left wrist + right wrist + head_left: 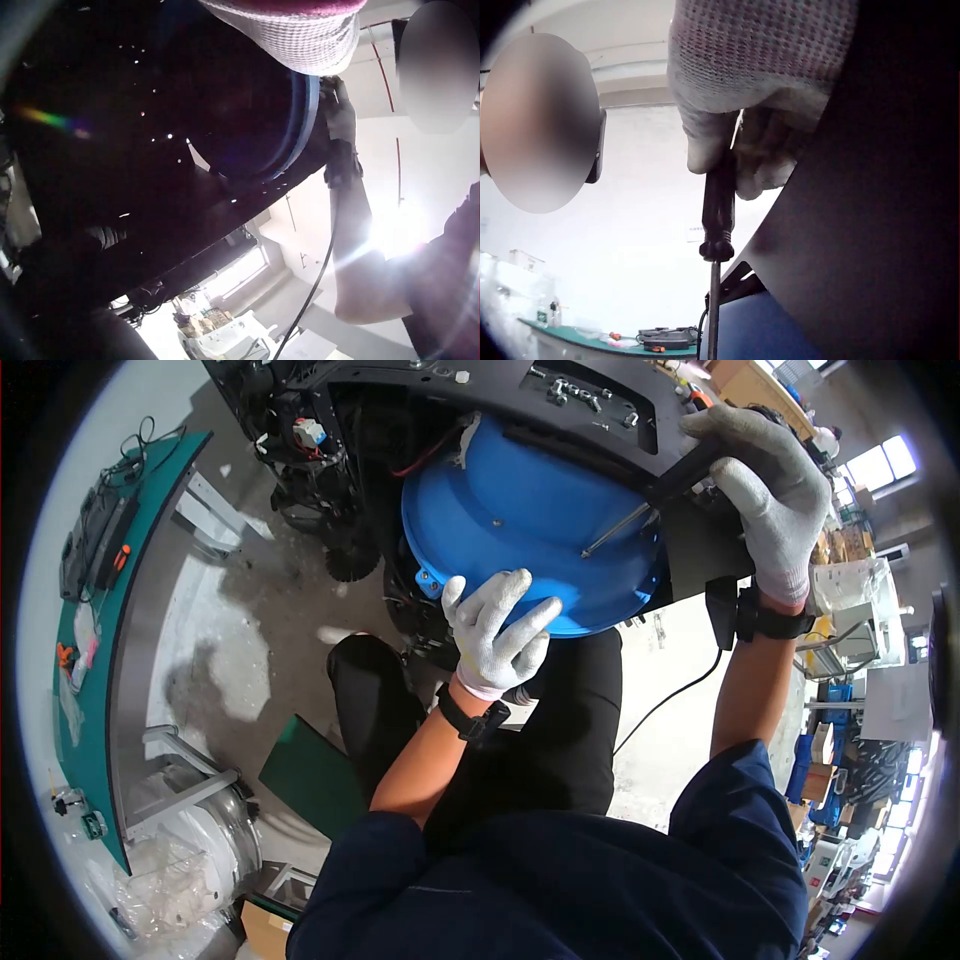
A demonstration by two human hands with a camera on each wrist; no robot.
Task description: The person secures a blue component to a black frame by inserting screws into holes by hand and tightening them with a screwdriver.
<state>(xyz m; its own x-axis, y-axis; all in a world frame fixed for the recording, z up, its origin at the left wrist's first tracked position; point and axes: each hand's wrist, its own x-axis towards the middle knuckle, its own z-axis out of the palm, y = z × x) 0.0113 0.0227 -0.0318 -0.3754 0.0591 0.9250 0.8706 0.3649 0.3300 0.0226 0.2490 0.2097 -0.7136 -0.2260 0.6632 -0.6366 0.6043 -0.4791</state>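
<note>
The right hand (775, 500), in a white glove, grips the dark handle of a screwdriver (720, 199). Its metal shaft (618, 528) slants down-left over a blue round shell (530, 510), the tip near a spot on the shell's surface. Below the shell's near edge is the gloved left hand (495, 635), fingers spread and slightly bent, at or near the rim; contact cannot be told. In the left wrist view part of its glove (300, 34) shows at the top. A black frame (470, 385) surrounds the shell's far side.
Screws and small parts (580, 398) lie in a recess of the black frame. A green-topped table (100, 660) with tools stands at the left. Wiring and mechanical parts (310, 435) hang left of the shell. A black cable (670, 705) runs from the right wrist.
</note>
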